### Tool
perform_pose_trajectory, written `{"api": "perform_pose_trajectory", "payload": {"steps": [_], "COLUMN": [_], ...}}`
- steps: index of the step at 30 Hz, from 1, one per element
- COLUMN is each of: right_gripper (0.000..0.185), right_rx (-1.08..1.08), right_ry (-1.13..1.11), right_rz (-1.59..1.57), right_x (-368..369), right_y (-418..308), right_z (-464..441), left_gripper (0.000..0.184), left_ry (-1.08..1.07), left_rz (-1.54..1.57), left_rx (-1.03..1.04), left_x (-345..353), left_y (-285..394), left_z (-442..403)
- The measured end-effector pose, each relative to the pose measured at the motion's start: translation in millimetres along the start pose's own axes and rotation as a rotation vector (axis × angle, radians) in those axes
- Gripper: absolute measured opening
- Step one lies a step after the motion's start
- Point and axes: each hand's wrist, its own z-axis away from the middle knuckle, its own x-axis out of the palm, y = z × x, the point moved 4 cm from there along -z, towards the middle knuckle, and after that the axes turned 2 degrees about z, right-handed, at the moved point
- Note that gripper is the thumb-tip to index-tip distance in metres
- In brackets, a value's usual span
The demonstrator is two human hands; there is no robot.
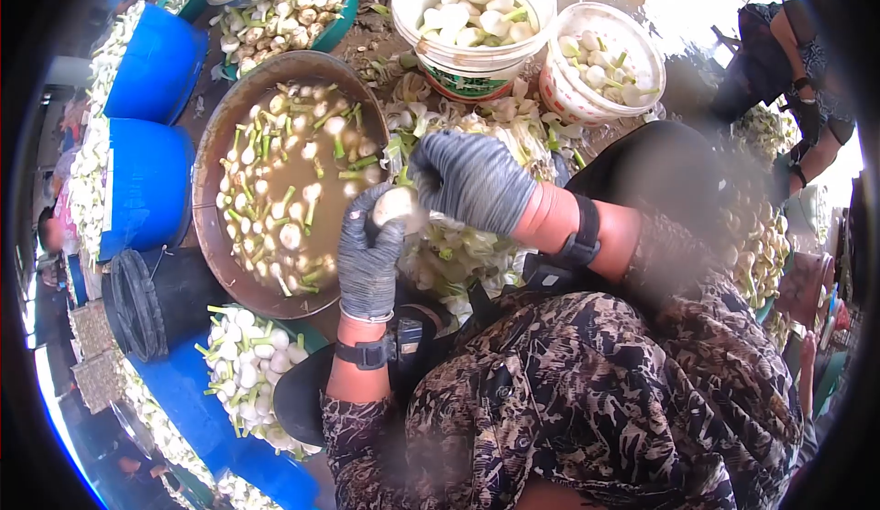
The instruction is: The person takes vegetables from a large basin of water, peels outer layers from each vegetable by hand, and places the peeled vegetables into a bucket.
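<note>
My left hand (pixel 368 258), in a grey glove, grips a white bulb (pixel 396 206) between thumb and fingers at the right rim of a wide brown basin (pixel 209 166). Murky water in the basin holds many bulbs with green stems. My right hand (pixel 472 180), also gloved in grey, is curled closed just right of the bulb; its fingertips are hidden, and so is anything they hold. Below and behind both hands lies a heap of pale peeled skins and leaves (pixel 458 258).
Two white buckets of bulbs, one large (pixel 408 15) and one smaller (pixel 559 88), stand beyond my hands. Blue tubs (pixel 151 180), a black bucket (pixel 165 295) and a bulb pile (pixel 252 363) are at the left. Another person (pixel 788 52) is at the upper right.
</note>
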Motion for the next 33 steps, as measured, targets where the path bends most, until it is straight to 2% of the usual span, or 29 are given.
{"api": "perform_pose_trajectory", "payload": {"steps": [2,4,5,6,8,11,12,14,16,18,20,22,24,26,28,29,30,31,32,33], "right_gripper": [0.011,0.013,0.014,0.016,0.013,0.015,0.015,0.015,0.016,0.016,0.015,0.018,0.019,0.020,0.022,0.023,0.026,0.033,0.033,0.036], "right_rx": [0.168,0.251,0.226,0.198,-0.017,-0.272,-0.264,-0.173,-0.174,-0.161,-0.133,0.129,0.165,0.270,0.372,0.308,0.243,0.262,0.254,0.296], "right_ry": [0.158,0.135,0.155,0.173,0.140,0.079,0.083,-0.063,-0.052,-0.103,-0.120,-0.226,-0.143,-0.058,0.011,0.059,0.108,-0.045,-0.047,-0.200], "right_rz": [-0.058,0.170,0.129,0.088,-0.108,-0.091,-0.092,-0.025,-0.060,0.035,0.076,-0.120,-0.238,-0.237,-0.302,-0.296,-0.291,-0.120,-0.123,-0.343], "right_x": [-5,-10,-12,-12,-13,-6,-5,7,8,8,10,14,24,26,18,15,12,1,-3,3], "right_y": [28,57,60,62,37,4,1,-3,-6,-10,-11,0,16,38,57,64,70,59,51,43], "right_z": [-7,-14,-13,-13,-10,-2,2,8,10,11,10,10,10,3,-3,-6,-6,-7,-6,-3], "left_gripper": [0.046,0.047,0.056,0.056,0.066,0.069,0.069,0.076,0.078,0.078,0.078,0.077,0.080,0.077,0.063,0.053,0.053,0.053,0.054,0.043], "left_ry": [-0.014,-0.021,-0.073,-0.065,-0.140,-0.134,-0.127,-0.113,-0.104,-0.148,-0.165,-0.159,-0.206,-0.225,-0.254,-0.254,-0.249,-0.173,-0.096,-0.101], "left_rz": [0.075,0.736,0.864,0.861,1.122,1.009,0.971,0.929,0.748,0.713,0.415,0.362,0.063,0.106,0.305,0.455,0.454,0.535,0.614,0.605], "left_rx": [-0.036,-0.172,-0.198,-0.191,-0.284,-0.300,-0.306,-0.276,-0.278,-0.243,-0.143,-0.115,0.061,0.031,-0.132,-0.177,-0.174,-0.160,-0.146,-0.170], "left_x": [-1,-1,1,-1,1,7,10,13,12,14,13,14,12,15,17,19,20,18,14,11], "left_y": [-3,-17,-16,-16,-19,-18,-16,-12,-20,-20,-20,-21,-17,-15,-19,-9,-9,-9,-9,-7], "left_z": [2,2,0,-2,-1,2,1,-1,-1,-2,-1,-1,-3,2,6,6,6,3,1,0]}}
